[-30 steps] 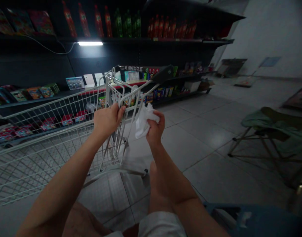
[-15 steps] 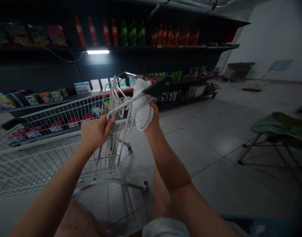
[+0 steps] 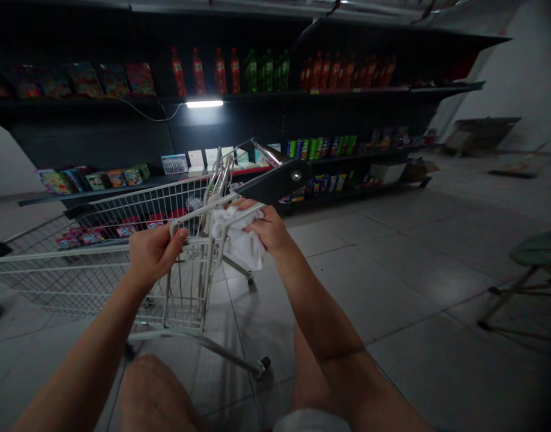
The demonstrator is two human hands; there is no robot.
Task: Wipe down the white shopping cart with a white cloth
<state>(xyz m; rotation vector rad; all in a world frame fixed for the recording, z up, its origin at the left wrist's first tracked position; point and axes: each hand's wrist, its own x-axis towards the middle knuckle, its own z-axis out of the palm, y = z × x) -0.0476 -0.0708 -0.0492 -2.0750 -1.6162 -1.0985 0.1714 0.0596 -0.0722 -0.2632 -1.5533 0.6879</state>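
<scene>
A white wire shopping cart stands in front of me on a tiled floor, its black handle bar angled up to the right. My left hand is closed around the cart's rear top rail. My right hand clutches a white cloth and presses it against the white frame rail just below the handle. My bare knees show at the bottom of the view.
Dark shelving runs behind the cart, with red and green bottles on top and boxed goods lower down. A lit strip lamp hangs under the top shelf. A green folding chair stands at the right.
My right hand has brought the cloth from free air to the handle and then down along the frame rail. The view has swung left, and the chair has slid toward the right edge.
</scene>
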